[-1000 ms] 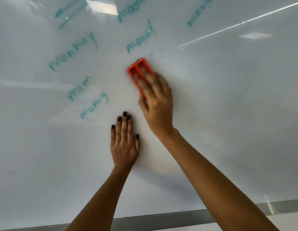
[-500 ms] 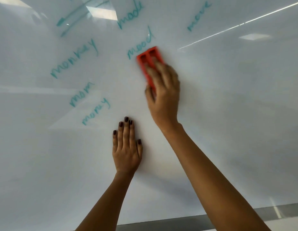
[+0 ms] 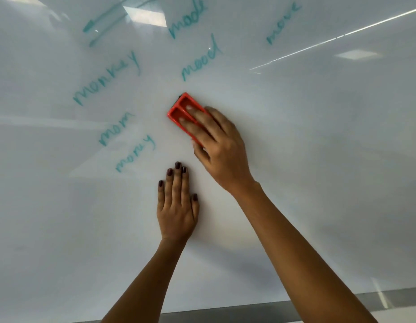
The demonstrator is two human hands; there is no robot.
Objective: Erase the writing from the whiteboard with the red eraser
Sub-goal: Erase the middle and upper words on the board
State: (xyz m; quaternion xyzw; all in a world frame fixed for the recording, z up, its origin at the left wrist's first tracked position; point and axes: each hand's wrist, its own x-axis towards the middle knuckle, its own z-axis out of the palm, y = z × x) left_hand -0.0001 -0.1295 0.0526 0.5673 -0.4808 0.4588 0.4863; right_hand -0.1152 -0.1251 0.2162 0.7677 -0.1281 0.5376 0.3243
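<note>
A white whiteboard [image 3: 318,141] fills the frame. At upper left, teal handwriting [image 3: 107,80] reads "monkey", with "mom" and what looks like "money" below it. At lower centre, the left hand [image 3: 176,206] lies flat on the board, fingers together. Just above and right of it, the right hand [image 3: 221,148] presses the red eraser [image 3: 182,110] against the board, fingers laid along its back. Above sit "mood" and "mode"; "move" is at upper right.
</note>
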